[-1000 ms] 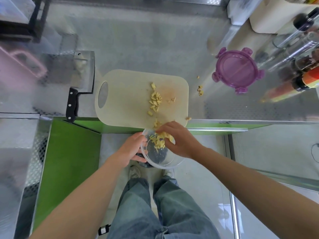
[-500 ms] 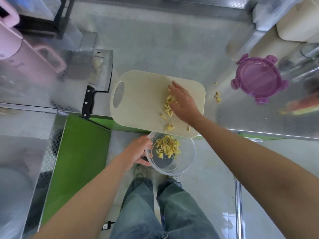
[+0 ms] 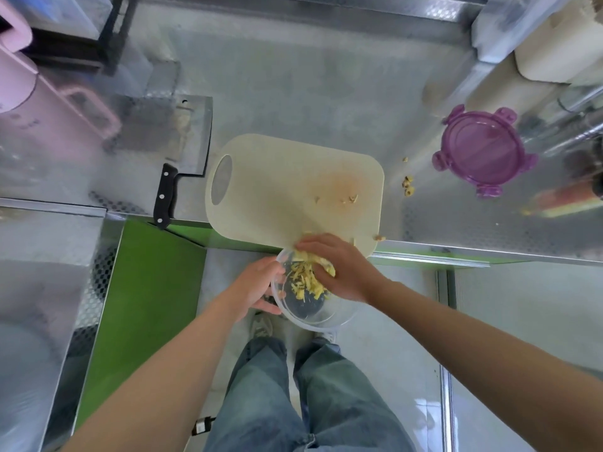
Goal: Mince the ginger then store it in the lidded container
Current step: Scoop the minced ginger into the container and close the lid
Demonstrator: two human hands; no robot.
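Note:
My left hand (image 3: 257,288) grips the left rim of a clear round container (image 3: 313,313), held just below the counter's front edge. Minced yellow ginger (image 3: 305,278) lies inside it. My right hand (image 3: 339,267) reaches over the near edge of the cream cutting board (image 3: 277,187), fingers flat, pushing ginger off the board into the container. A few small ginger bits (image 3: 350,199) lie on the board. The purple lid (image 3: 483,151) lies on the steel counter at the right.
A cleaver (image 3: 182,151) with a black handle lies left of the board. Ginger scraps (image 3: 408,185) sit on the counter between board and lid. A pink jug (image 3: 39,102) stands far left, bottles and a cream canister (image 3: 554,44) far right. My legs are below.
My right hand swept from the middle of the board back to its near edge, carrying the ginger pile into the container. The board now holds only a few bits.

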